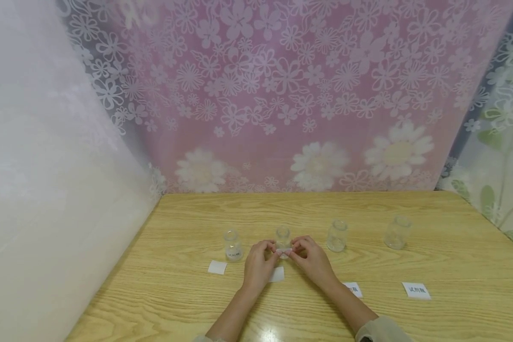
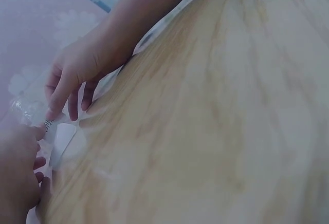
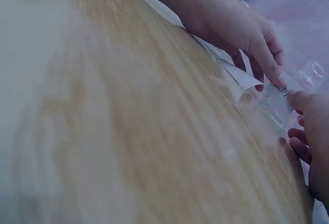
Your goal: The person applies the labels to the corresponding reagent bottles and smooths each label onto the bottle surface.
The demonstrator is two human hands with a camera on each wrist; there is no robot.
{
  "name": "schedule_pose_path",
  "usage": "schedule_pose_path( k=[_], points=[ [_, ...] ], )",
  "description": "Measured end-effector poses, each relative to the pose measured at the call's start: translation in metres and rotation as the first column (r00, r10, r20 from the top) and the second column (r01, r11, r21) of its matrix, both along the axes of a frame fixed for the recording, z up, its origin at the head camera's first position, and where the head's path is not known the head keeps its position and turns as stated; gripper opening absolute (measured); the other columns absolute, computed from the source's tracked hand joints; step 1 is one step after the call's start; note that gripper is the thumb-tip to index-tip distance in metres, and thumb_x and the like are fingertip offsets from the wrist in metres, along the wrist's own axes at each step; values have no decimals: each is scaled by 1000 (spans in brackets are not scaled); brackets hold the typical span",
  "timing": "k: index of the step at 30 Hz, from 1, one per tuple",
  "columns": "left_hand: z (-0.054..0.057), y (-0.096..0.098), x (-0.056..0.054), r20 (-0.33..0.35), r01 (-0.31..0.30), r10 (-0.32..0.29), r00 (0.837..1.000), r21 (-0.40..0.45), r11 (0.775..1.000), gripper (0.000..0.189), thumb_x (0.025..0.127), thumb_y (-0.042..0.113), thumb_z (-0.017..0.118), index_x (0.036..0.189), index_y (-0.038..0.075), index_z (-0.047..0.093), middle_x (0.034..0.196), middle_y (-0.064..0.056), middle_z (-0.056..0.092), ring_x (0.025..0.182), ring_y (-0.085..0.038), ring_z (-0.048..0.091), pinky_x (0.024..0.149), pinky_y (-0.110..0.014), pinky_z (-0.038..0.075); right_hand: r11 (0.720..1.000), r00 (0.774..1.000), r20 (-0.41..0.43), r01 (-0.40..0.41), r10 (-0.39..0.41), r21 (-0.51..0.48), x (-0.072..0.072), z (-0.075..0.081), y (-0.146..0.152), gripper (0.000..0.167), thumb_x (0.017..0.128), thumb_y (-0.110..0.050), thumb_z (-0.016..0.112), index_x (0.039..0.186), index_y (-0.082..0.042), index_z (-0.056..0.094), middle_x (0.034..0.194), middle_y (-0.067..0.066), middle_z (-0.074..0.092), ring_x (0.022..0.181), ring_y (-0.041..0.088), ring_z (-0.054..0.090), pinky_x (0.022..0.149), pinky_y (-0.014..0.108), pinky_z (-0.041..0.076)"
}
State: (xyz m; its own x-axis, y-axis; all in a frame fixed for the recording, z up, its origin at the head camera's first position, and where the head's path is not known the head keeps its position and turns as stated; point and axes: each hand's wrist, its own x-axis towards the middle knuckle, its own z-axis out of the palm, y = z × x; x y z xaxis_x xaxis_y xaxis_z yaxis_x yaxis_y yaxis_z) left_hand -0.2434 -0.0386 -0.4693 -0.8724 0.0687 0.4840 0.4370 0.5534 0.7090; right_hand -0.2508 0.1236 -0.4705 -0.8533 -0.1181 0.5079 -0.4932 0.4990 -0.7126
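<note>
My left hand [image 1: 257, 267] and right hand [image 1: 315, 263] meet at a small clear glass bottle [image 1: 283, 232], which stands upright. Between their thumbs and fingers they pinch the two ends of a white label [image 1: 284, 250], held across the front of the glass; whether it is fully stuck down I cannot tell. Dark printed characters show on that label [image 3: 281, 90] in the right wrist view. On the table below lies a blank white paper [image 1: 277, 274], partly behind my left hand.
Left of my hands stands a glass bottle bearing a label [image 1: 233, 254], with a blank paper [image 1: 217, 267] before it. Rightward are two unlabelled bottles [image 1: 337, 236] [image 1: 397, 232]. Two printed labels [image 1: 354, 289] [image 1: 416, 290] lie nearer; my right forearm partly covers one. A floral curtain [image 1: 282, 95] hangs behind the table.
</note>
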Motion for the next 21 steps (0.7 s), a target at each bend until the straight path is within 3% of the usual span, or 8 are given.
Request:
schedule_pose_path(
  k=[4,10,15,21],
  points=[
    [-1,2,-2,-2,-14,14,1000,21,1000,12,82,15,70,79,12,58,105,-3,64,85,-18,56,70,-29,45,998,998,-19,55,-55,44,-1,-2,-2,23,73,-6,77,70,-13,56,96,2,59,73,13,58,60,23,49],
    [-4,2,-3,25,-27,25,999,75,997,14,80,14,72,79,12,58,104,-1,65,83,-16,58,72,-31,46,989,995,-45,92,-88,112,0,-5,-4,27,70,-5,79,72,-13,53,95,0,58,69,10,55,58,23,46],
    [-5,2,-4,41,-23,19,999,101,995,14,79,14,72,80,12,58,104,-2,65,84,-16,59,73,-32,46,991,995,-42,91,-87,101,1,-5,-4,27,70,-5,79,76,-12,54,91,1,58,71,13,58,60,26,47],
    [-5,1,-5,73,-12,3,997,128,992,14,80,13,72,82,12,58,105,-2,65,88,-19,60,77,-33,48,994,997,21,78,-80,72,1,-4,-3,28,70,-7,79,79,-10,52,88,2,60,74,15,60,63,26,50]
  ],
)
